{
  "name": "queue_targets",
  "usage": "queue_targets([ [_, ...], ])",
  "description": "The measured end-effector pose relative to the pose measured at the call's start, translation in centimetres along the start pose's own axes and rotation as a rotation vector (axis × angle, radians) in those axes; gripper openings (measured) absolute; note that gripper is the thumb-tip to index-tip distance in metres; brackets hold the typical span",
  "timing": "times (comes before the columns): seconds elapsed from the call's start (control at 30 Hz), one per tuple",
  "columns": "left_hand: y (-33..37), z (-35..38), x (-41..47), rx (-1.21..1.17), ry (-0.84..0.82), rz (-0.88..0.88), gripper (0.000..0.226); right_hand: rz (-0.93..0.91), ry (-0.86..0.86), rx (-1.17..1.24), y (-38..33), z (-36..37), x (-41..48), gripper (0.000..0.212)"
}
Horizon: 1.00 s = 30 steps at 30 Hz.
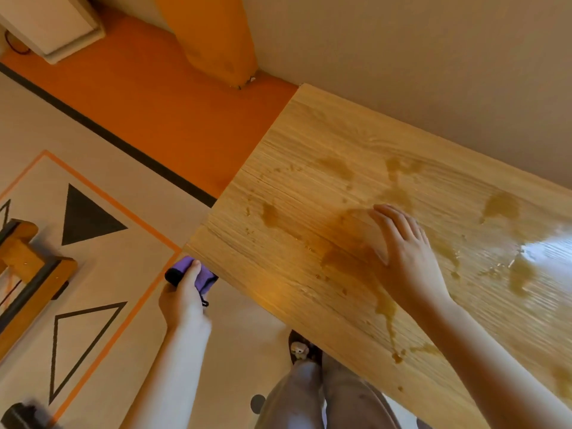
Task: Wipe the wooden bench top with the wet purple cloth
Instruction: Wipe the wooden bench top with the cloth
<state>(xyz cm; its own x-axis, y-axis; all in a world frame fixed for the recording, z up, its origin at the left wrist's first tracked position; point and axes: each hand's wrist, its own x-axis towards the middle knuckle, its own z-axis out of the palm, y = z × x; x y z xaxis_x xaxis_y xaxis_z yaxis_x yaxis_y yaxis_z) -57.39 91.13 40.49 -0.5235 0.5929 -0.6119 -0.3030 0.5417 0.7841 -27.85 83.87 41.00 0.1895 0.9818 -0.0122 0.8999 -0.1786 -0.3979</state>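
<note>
Across the right half of the view, the wooden bench top (309, 168) runs diagonally along a plain wall (402, 57), its near corner pointing left. The surface carries several dark wet patches (501, 205), with scattered droplets and a bright glare at the far right edge. Left of the bench, an orange floor strip (154, 103) borders a pale rug (130, 274) marked with a solid black triangle (89, 218) and an outlined one. An orange padded object (213, 41) stands against the wall behind the bench corner. A wooden frame (31, 274) sits at the left edge, partly cut off.

The person's legs (309, 397) are visible below the bench's near edge, with a slipper (300, 348) on one foot.

The right hand (405, 249) lies palm down on the bench top, fingers straight and together, resting on a damp area and gripping nothing. The left hand (182, 301) is off the bench, just beside its near corner and over the rug, fingers curled round the purple cloth (204, 278). The cloth is bunched, touches or nearly touches the bench edge, and shows a dark part at its outer end; what that part is cannot be determined.
</note>
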Motion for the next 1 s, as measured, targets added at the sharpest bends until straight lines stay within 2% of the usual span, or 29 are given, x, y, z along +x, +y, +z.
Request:
queue_targets([
  [0.13, -2.2, -0.8, -2.3, 0.056, -0.058, -0.046, 0.011, 0.09, 0.008, 0.061, 0.5, -0.4, -4.2, 0.053],
  [0.23, -3.5, -1.3, -4.5, 0.096, -0.119, -0.075, 0.01, 0.073, 0.053, 0.089, -0.4, -0.2, -6.8, 0.043],
  [0.3, -3.8, -1.6, -5.3, 0.13, -0.156, -0.088, 0.01, -0.028, 0.046, 0.091, -2.7, 0.6, -7.7, 0.039],
  [0.43, -2.9, -1.9, -5.3, 0.183, -0.18, -0.117, 0.012, -0.397, -0.054, 0.057, -7.8, 4.7, -7.2, 0.034],
  [0.5, -1.7, -1.8, -4.5, 0.185, -0.171, -0.108, 0.012, -0.482, -0.052, 0.041, -8.8, 6.3, -6.5, 0.034],
  [0.67, 1.8, -1.1, 0.3, 0.092, -0.035, -0.004, 0.013, -0.522, -0.054, 0.028, -8.3, 7.3, -6.4, 0.04],
  [0.8, 1.0, -0.5, 0.9, 0.023, 0.026, 0.031, 0.013, -0.517, -0.051, 0.056, -8.5, 7.4, -6.3, 0.042],
  [1.0, -3.8, -1.5, -3.6, 0.064, -0.076, -0.016, 0.014, -0.463, -0.063, 0.206, -8.2, 7.1, -5.9, 0.039],
])
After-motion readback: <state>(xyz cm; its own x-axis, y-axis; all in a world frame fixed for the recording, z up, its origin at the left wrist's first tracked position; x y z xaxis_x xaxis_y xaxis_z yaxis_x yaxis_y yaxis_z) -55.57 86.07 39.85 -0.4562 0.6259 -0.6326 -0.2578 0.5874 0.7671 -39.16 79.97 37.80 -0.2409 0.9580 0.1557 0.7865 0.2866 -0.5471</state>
